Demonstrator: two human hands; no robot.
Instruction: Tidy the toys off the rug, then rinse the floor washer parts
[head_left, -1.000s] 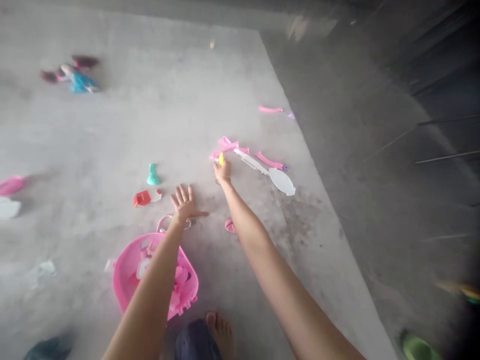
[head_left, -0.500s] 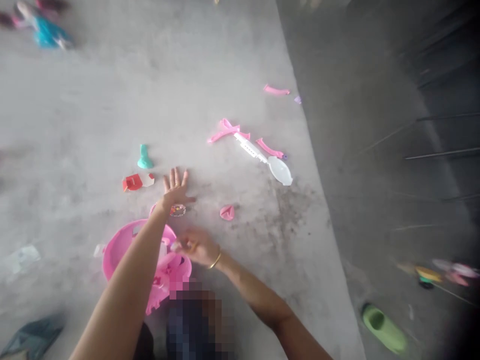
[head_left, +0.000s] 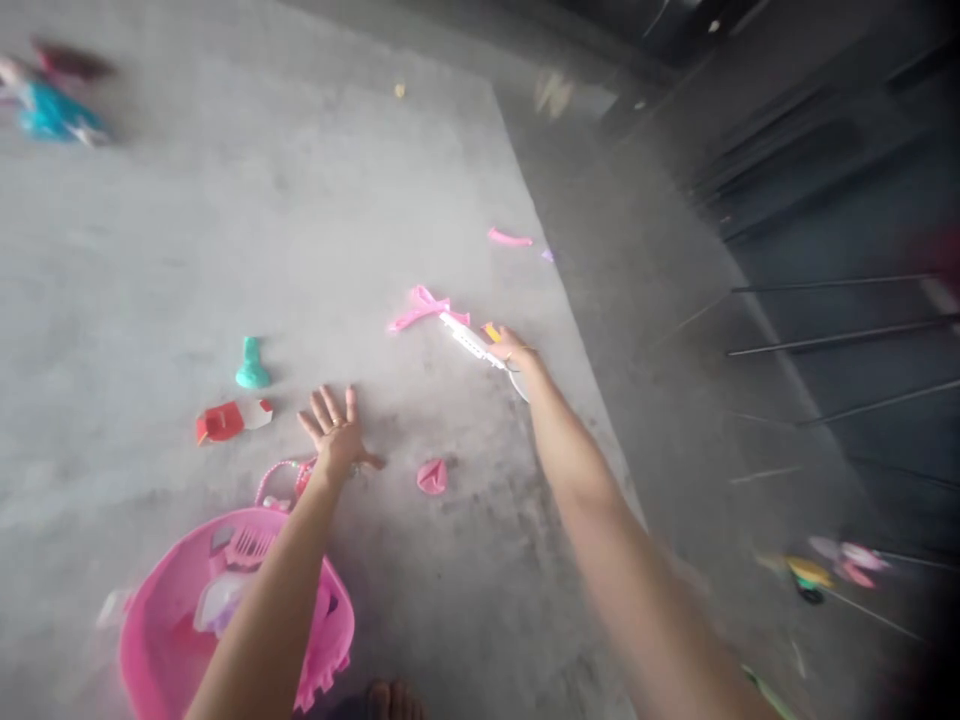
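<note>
My left hand [head_left: 337,438] lies on the concrete floor with its fingers spread, holding nothing. Beneath its wrist are pink beads [head_left: 279,466], partly hidden, just beyond the pink basin [head_left: 146,580]. Farther right, my right hand [head_left: 516,350] is down at a white spoon-shaped toy piece [head_left: 471,340], covering part of it. A small yellow-orange piece [head_left: 492,331] shows at its fingertips. Blur and the angle hide whether these fingers grip anything. Pink strips [head_left: 424,308] lie against the toy's far end. A folded pink piece [head_left: 432,477] sits between the hands.
The basin contains a pink comb [head_left: 251,545] and a whitish clear piece [head_left: 217,600]. To the left are a teal toy piece [head_left: 253,365] and a red-and-white wrapper [head_left: 229,421]. A doll in blue [head_left: 56,110] lies far left. The raised floor's edge [head_left: 577,320] runs along the right.
My right hand has moved from the basin, out and right, to the white toy piece. My left hand stays spread on the floor. The view has shifted, so the basin appears lower and farther left.
</note>
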